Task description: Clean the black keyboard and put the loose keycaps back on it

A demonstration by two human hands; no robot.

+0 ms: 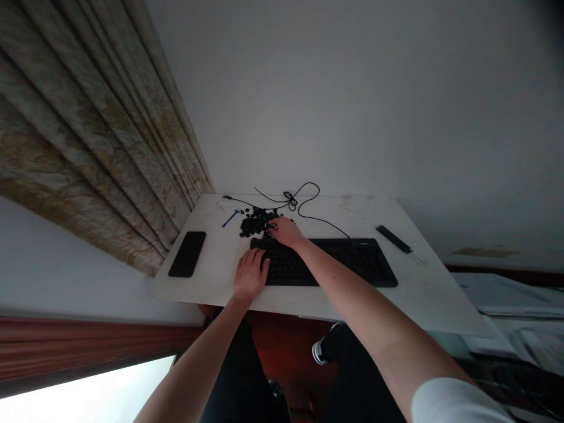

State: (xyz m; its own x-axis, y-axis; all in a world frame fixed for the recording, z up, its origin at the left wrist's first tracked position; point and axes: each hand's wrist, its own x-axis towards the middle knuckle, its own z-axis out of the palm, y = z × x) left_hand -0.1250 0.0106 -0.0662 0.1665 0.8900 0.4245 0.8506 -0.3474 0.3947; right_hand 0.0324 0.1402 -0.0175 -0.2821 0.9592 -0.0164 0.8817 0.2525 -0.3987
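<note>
A black keyboard [348,254] lies near the front of the white table. My left hand [252,271] rests over its left end, fingers stretched out and apart, holding nothing. Just behind the keyboard is a heap of loose black keycaps [254,221]. At the right side of that heap, my right hand [286,231] has its fingers bent and pinched on a keycap, which is mostly hidden. My right forearm crosses above the keyboard and covers part of its keys. A small blue tool [230,218] lies left of the heap.
A black phone [187,254] lies at the table's left. The keyboard's cable [304,201] is looped along the back by the wall. A dark narrow strip-shaped object [393,238] sits at the right. A patterned curtain [110,106] hangs on the left, above the table [436,299].
</note>
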